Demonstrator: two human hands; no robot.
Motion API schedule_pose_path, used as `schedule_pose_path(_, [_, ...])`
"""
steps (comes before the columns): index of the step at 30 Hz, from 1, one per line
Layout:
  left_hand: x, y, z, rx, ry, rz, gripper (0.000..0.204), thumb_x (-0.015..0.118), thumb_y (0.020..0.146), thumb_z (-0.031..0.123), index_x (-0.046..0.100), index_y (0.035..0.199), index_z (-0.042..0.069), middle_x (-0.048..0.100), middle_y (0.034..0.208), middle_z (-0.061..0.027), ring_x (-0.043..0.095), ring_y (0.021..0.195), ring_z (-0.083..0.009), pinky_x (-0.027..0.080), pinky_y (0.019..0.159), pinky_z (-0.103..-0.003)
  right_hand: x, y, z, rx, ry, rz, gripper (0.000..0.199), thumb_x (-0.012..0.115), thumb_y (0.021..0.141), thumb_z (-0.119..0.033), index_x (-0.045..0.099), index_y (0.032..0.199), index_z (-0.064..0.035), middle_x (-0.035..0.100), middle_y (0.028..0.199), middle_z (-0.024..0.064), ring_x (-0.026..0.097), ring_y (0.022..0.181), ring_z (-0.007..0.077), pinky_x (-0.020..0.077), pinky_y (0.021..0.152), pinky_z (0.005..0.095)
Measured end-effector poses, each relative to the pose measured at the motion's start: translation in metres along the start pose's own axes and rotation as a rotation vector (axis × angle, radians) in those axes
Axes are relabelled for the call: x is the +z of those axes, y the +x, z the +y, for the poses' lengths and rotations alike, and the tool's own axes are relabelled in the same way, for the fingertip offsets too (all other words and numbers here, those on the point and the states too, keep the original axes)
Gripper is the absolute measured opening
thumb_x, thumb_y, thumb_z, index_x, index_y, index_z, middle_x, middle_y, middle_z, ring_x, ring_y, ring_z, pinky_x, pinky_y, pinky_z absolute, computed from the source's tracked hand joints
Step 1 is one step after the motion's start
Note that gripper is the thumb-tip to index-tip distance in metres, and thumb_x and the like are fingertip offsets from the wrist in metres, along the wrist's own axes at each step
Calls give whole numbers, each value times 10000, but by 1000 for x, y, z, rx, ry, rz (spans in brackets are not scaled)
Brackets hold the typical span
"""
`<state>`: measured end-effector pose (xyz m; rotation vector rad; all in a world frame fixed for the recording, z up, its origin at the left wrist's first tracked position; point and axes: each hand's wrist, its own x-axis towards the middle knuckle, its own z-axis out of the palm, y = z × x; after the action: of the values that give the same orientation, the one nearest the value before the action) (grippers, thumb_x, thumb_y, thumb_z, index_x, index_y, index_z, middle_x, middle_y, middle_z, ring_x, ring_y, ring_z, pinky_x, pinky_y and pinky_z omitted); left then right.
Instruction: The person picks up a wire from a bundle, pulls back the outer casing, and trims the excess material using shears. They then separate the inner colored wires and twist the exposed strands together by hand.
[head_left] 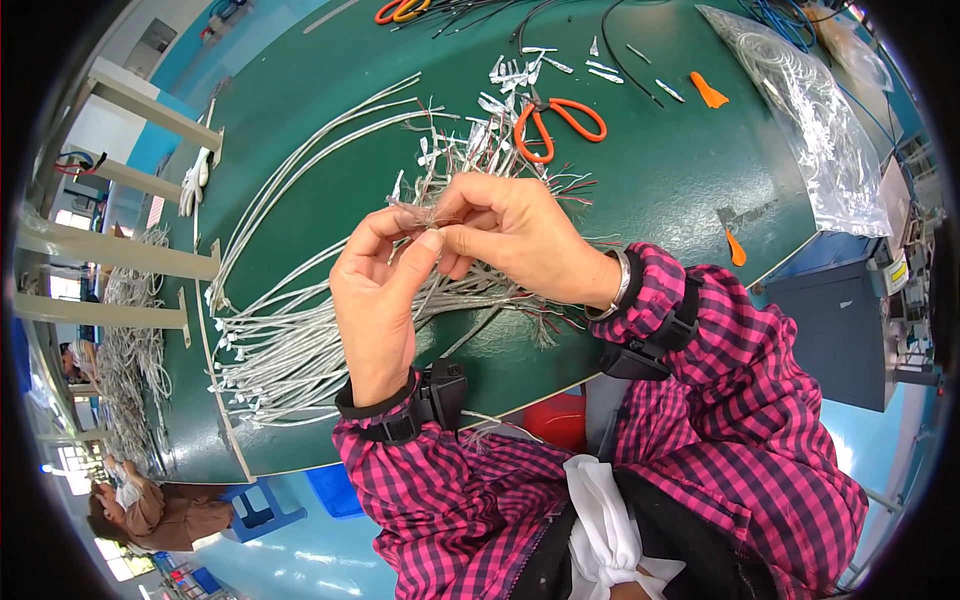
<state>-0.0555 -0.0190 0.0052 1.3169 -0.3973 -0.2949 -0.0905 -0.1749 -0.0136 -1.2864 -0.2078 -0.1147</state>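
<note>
My left hand (385, 280) and my right hand (525, 235) meet over a green table, each pinching the frayed strands of a cable end (430, 218) between thumb and fingers. Fine wire shows between the fingertips, though the cable's exact shape there is partly covered. Beneath and left of my hands lies a bundle of grey cables (290, 350), their white-tipped ends toward the left edge. Beyond my fingers, a heap of stripped ends (460, 155) shows thin coloured wires and white tags. Orange-handled cutters (545, 125) rest just past my right hand.
Two orange pieces (708, 90) lie at the right, near a clear plastic bag (800, 110) of pale coils. Black cables and more scissors (400, 10) are at the far edge. A white glove (194, 182) and hanging cables (130, 350) are at the left. A person (150, 510) sits lower left.
</note>
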Motion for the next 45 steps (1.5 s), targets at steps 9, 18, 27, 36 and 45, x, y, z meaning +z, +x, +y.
schedule_pose_path(9, [-5,1,-4,91,16,37,96,650,784,-39,618,870,-9,607,961,-70,556,925,-145,425,850,-281,1,0,-1,-24,-180,-25,80,579,889,-35,549,914,35,622,782,67,636,718,108,529,630,235])
schedule_pose_path(18, [-7,1,-3,25,-77,42,77,612,788,-56,614,855,-20,605,935,-73,558,886,-144,424,839,-273,-4,3,5,61,29,-102,100,587,891,-48,552,939,34,616,817,80,648,720,140,547,630,249])
schedule_pose_path(27, [-12,4,-3,-93,-185,-52,91,603,796,-32,609,886,-21,598,913,-66,553,847,-138,429,823,-277,-8,6,1,152,199,-144,190,536,939,-164,562,928,24,621,823,85,650,689,153,550,612,257])
schedule_pose_path(36, [-6,0,8,-201,-139,-88,231,610,791,-20,596,1021,-19,579,1043,-77,532,985,-154,423,883,-299,-10,6,-1,212,228,-189,220,546,938,-225,585,883,-16,624,784,73,636,623,125,523,552,224])
schedule_pose_path(45, [-11,0,4,-124,-54,-159,269,646,805,21,598,1066,-19,574,1100,-90,531,1001,-155,439,861,-298,-13,4,0,226,220,-250,254,549,936,-248,579,865,-6,623,802,81,632,626,120,517,550,222])
